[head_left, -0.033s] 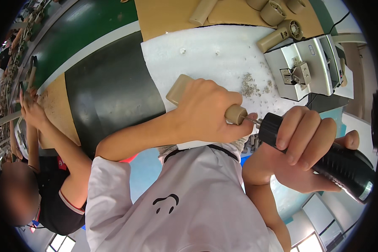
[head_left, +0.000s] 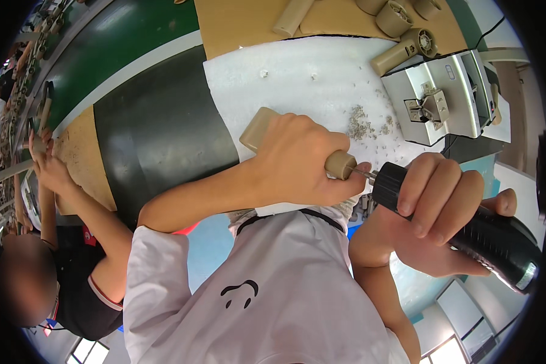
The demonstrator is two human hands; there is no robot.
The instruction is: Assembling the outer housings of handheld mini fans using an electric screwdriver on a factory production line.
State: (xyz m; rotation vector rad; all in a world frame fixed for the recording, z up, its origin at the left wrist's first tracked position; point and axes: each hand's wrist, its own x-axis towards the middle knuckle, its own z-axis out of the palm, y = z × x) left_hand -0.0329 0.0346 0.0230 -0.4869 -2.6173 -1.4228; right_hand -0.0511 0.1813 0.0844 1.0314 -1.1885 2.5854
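Note:
My left hand [head_left: 300, 161] is closed around a beige plastic housing [head_left: 259, 129] that looks like a hair dryer part. Its wide end sticks out to the left of my fist, and a short round end shows between thumb and fingers on the right. My right hand [head_left: 440, 197] grips a black electric screwdriver [head_left: 497, 242], its fingers wrapped round the body. The thin bit points left, its tip at the round end of the housing. Whether a screw sits on the tip is too small to tell.
Small screws [head_left: 361, 123] lie scattered on a white foam sheet [head_left: 273, 73]. A white box-shaped machine [head_left: 431, 100] with a metal fixture stands at the right. Beige housings [head_left: 395, 19] lie on cardboard at the back. A black mat [head_left: 164, 133] and a co-worker's arm [head_left: 91, 194] are at left.
The screwdriver and my right hand have shifted very slightly left. My left hand and the housing stay put. The co-worker's hands at the far left have moved a little.

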